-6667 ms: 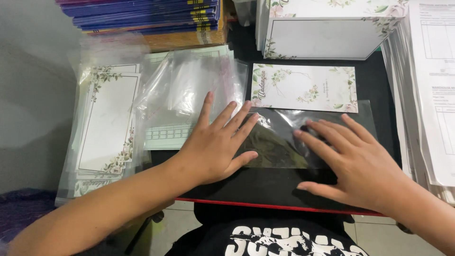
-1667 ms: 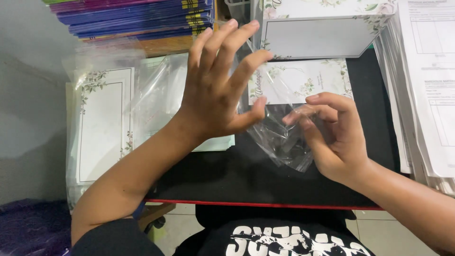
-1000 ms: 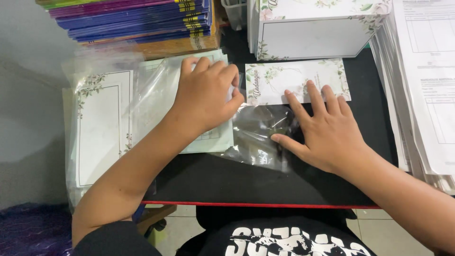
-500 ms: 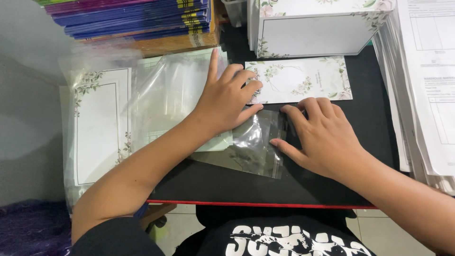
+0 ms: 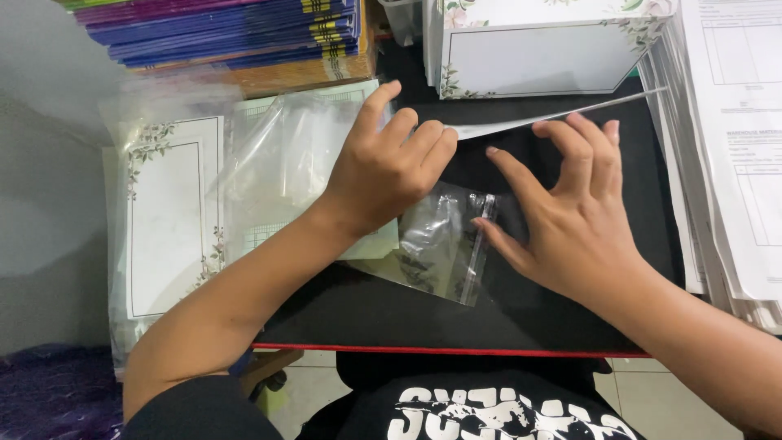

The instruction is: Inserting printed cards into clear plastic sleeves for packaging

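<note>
A white floral card [image 5: 538,119] is tipped up on edge above the black desk [image 5: 521,322], so only its thin edge shows. My left hand [image 5: 391,167] has its fingers curled at the card's left end. My right hand [image 5: 574,224] hooks its fingertips over the card's edge, its thumb resting by the open end of a clear plastic sleeve [image 5: 436,244]. The sleeve lies flat and crumpled on the desk between my two hands. Its left part is under my left hand.
A stack of bagged floral cards [image 5: 167,216] and loose clear bags [image 5: 285,155] lie at the left. Purple and blue booklets [image 5: 228,28] are piled at the back, with a white floral box [image 5: 538,57] beside them. Printed sheets [image 5: 733,147] are stacked at the right.
The floral card lay flat behind the sleeve; now it is tilted up on edge. My right hand has left the sleeve and reached up to the card, and my left hand's fingers have curled.
</note>
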